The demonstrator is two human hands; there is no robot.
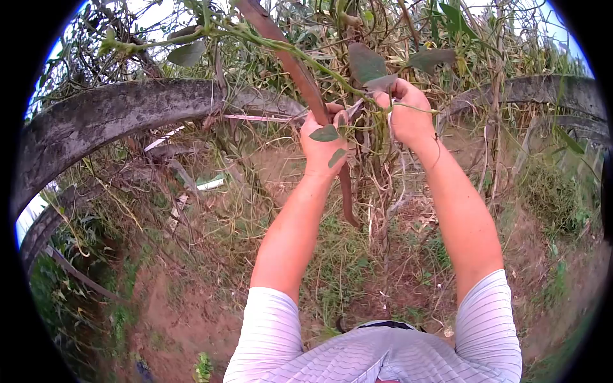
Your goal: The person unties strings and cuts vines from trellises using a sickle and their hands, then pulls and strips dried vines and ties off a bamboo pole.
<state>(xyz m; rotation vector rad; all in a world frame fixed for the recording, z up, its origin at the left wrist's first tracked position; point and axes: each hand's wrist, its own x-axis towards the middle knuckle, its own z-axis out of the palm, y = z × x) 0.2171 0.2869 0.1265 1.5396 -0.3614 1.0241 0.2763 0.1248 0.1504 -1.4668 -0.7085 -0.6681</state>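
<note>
My left hand [322, 143] is closed around a long brown stick [297, 73], which slants up to the left and shows its curved lower end below my wrist. Small leaves [324, 133] hang in front of that hand. At about the same height, my right hand [410, 113] is closed in a pinch on a green vine [319, 67]; its fingertips are partly hidden by dark leaves [367, 64]. A thin pale pink strip [258, 118] runs in from the left towards my left hand. Whether it is held cannot be made out.
A grey concrete arch [115, 115] crosses on the left, and another arch [536, 89] stands on the right. Tangled dry vines [377, 166] hang between them. Below lies reddish soil [172, 306] with low green weeds [338, 255].
</note>
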